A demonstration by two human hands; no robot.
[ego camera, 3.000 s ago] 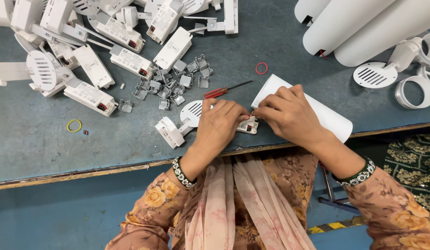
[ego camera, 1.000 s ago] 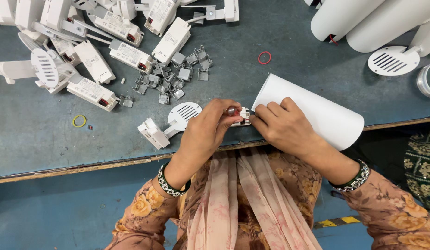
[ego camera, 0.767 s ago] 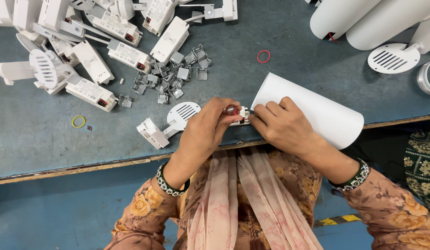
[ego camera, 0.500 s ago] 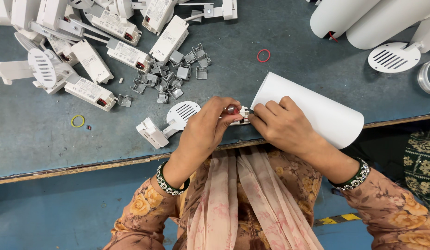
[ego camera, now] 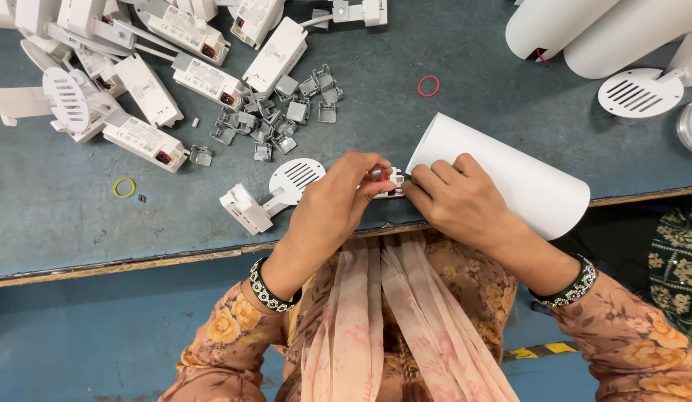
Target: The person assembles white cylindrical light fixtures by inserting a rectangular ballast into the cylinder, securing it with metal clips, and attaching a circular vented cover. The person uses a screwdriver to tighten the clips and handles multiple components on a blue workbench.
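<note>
Connector block: small white part [ego camera: 391, 184] at the near edge of the workbench [ego camera: 63, 223], held between both hands just at the open end of the white tube housing [ego camera: 502, 182].
Left hand: left hand [ego camera: 332, 205] has its fingertips pinched on a small tool with a red handle [ego camera: 376, 172], tip set on the white part.
Right hand: right hand [ego camera: 459, 199] lies curled over the tube housing, fingertips pressed together on the far side of the same part.
Doing it well: my judgement is that the part needs to be braced firmly by the right fingers while the tool stays straight on its seat; a slant would likely slip off. Resting the wrists on the bench edge should help keep it steady.
Grille fitting: one round slotted disc on a white stem and block [ego camera: 275, 192] lies just left of the left hand.
Tube housings: three in view, one under the right hand, two [ego camera: 584, 30] at the far right corner.
Round grilles: three, by the left hand, at the far left [ego camera: 67, 98], and at the right edge [ego camera: 640, 92].
Driver boxes: at least six long white boxes [ego camera: 145, 140] heaped along the far left; the heap runs out of view, so no exact count.
Grey clips: roughly fifteen small grey pieces [ego camera: 286, 112] bunched mid-bench, overlapping too much to count exactly.
Rubber bands: two, one red [ego camera: 429, 85], one yellow [ego camera: 124, 187].
Bangles: one beaded band on each wrist.
</note>
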